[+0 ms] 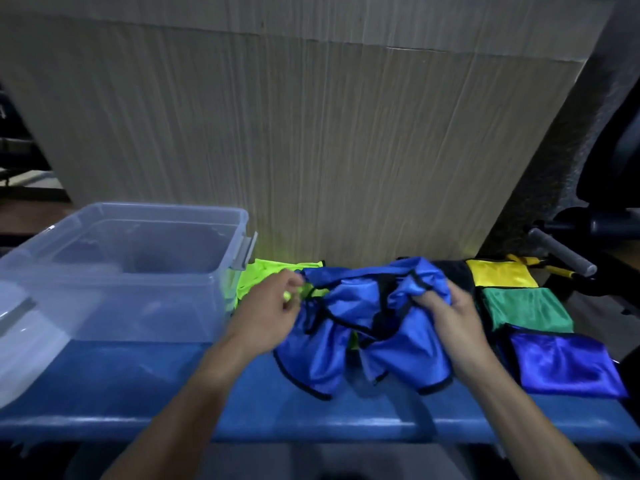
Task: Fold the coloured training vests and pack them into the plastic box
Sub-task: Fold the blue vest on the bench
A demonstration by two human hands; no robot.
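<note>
Head view shows both your hands at work on a crumpled blue vest (363, 327) with black trim, bunched up in the middle of the blue table (173, 382). Your left hand (273, 306) pinches the vest's left edge, thumb and fingers curled in on the fabric near its upper corner. Your right hand (446, 317) grips the vest's right side, fingers curled deep into a gathered fold. The vest hangs loose between your hands, its lower flaps spread on the tabletop.

Behind your left hand lies a neon yellow-green vest (266, 271), partly covered by the blue one and touching the right wall of the clear plastic box (145, 306). That box stands on the left part of the table, open at the top; motion blur keeps you from telling clearly what is inside. Its lid (27, 341) lies at the far left, leaning against the box.

To the right of your right hand you have three folded vests in a row running from back to front: a yellow folded vest (498, 273) furthest back, a green folded vest (526, 308) just in front of it, and a dark blue folded vest (561, 362) nearest you. A big cardboard sheet (311, 133) stands behind the table
</note>
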